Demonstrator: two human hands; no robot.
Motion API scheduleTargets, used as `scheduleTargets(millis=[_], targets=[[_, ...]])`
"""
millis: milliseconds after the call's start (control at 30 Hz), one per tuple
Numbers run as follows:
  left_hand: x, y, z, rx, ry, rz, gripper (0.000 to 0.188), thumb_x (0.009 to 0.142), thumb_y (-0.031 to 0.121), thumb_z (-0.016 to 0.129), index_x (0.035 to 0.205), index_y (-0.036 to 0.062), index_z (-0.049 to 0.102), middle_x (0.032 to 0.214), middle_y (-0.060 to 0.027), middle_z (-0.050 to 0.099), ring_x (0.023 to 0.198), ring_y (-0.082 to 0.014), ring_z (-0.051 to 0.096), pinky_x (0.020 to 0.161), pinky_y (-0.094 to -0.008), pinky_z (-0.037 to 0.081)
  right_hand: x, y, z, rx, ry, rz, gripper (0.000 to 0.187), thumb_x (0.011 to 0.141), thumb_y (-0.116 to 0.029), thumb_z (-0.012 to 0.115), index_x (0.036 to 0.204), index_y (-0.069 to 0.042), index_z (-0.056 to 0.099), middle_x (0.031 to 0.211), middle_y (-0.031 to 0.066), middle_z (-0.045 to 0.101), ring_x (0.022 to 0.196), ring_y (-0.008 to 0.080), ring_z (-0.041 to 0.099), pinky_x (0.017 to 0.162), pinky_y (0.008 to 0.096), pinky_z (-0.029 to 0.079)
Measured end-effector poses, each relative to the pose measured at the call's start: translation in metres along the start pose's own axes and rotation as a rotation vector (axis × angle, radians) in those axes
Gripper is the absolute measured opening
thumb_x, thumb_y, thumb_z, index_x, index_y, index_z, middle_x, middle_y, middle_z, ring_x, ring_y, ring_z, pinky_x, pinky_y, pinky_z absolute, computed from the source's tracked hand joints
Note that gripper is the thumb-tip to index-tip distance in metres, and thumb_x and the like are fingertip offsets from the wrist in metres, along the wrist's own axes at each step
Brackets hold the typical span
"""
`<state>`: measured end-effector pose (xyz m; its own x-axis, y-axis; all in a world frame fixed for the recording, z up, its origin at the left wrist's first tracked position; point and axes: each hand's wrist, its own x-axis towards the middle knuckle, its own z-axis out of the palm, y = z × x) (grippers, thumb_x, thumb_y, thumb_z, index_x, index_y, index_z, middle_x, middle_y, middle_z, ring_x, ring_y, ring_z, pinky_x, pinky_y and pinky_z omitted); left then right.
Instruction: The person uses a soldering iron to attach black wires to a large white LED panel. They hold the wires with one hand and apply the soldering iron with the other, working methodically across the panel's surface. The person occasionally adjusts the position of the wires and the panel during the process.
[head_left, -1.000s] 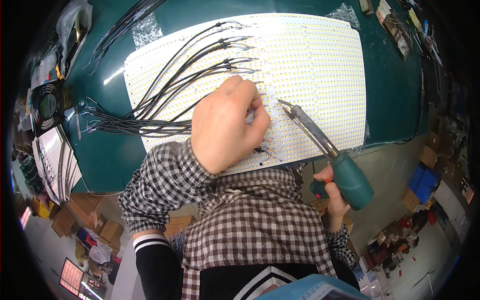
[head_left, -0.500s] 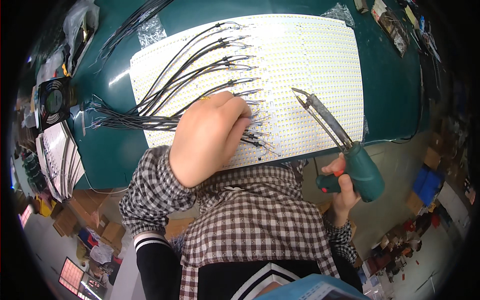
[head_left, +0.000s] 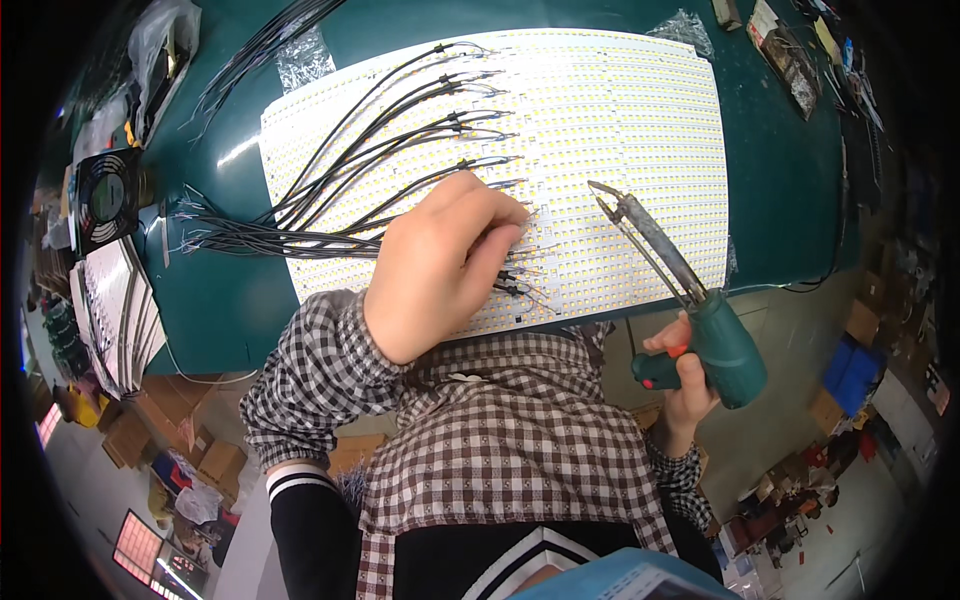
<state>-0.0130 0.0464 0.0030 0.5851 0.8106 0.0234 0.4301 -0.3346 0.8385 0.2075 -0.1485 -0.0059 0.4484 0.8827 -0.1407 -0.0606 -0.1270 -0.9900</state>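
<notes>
A white sheet of LED circuit boards (head_left: pixel 640 130), dotted with rows of small yellow chips, lies before me. Black cables (head_left: pixel 345 165) fan over its left half, their thin stripped wire ends lined up in a column near its middle. My left hand (head_left: pixel 435 265) is over the lower cables, thumb and forefinger pinched at the wire end of one; the fingers hide most of that end. On the right, my right hand (head_left: pixel 690 375) grips the handle of a green soldering gun (head_left: pixel 730 350). Its metal tip points up and left above the boards, apart from the wires.
The green tabletop (head_left: pixel 790 200) surrounds the boards. At the left stand a black fan (head_left: pixel 108 200) and a stack of white boards (head_left: pixel 120 315). More black cables (head_left: pixel 265 55) lie at the far left, and a worn block (head_left: pixel 785 65) at the far right.
My left hand has shifted right, its pinched fingertips now closer to the column of wire ends. The soldering gun has barely moved, its tip slightly to the right.
</notes>
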Motion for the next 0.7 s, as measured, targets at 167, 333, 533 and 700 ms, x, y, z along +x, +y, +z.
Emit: scheduleTargets(millis=[167,333,533,700], targets=[[0.006,0.004,0.005,-0.072,-0.017,-0.149,0.009,0.08,0.0,0.071,0.085,0.0019,0.064,0.078,-0.0048,0.058,0.065,-0.0115,0.056,0.056,-0.025,0.046,-0.003,-0.002,-0.001,-0.002,0.012,0.015,0.05,0.09,-0.026,0.064,0.119,0.014,0.054,0.09,0.0158,0.061,0.076,0.0246,0.063,0.069,0.0379,0.057],[0.007,0.001,0.008,0.056,-0.006,-0.13,0.008,0.077,0.007,0.069,0.079,0.0064,0.062,0.078,-0.0068,0.06,0.065,-0.023,0.061,0.057,-0.0337,0.049,-0.005,-0.007,-0.001,-0.011,0.008,0.024,0.047,0.09,-0.026,0.063,0.115,0.013,0.055,0.094,0.0191,0.062,0.079,0.0268,0.065,0.07,0.0368,0.058],[0.004,0.002,0.011,0.034,0.018,-0.105,0.008,0.077,0.003,0.07,0.079,0.0046,0.062,0.076,-0.0052,0.058,0.064,-0.0176,0.057,0.055,-0.0289,0.046,-0.014,-0.007,-0.002,-0.014,-0.009,0.061,0.047,0.089,-0.024,0.063,0.116,0.014,0.055,0.096,0.0211,0.064,0.08,0.028,0.067,0.071,0.0358,0.059],[0.003,-0.002,0.015,0.103,0.028,-0.017,0.008,0.076,0.001,0.069,0.078,0.0035,0.062,0.075,-0.0064,0.057,0.064,-0.0184,0.058,0.055,-0.0283,0.046,-0.017,-0.01,-0.001,-0.033,-0.036,0.078,0.047,0.089,-0.023,0.063,0.116,0.014,0.055,0.094,0.0203,0.065,0.078,0.0274,0.067,0.071,0.0367,0.057]])
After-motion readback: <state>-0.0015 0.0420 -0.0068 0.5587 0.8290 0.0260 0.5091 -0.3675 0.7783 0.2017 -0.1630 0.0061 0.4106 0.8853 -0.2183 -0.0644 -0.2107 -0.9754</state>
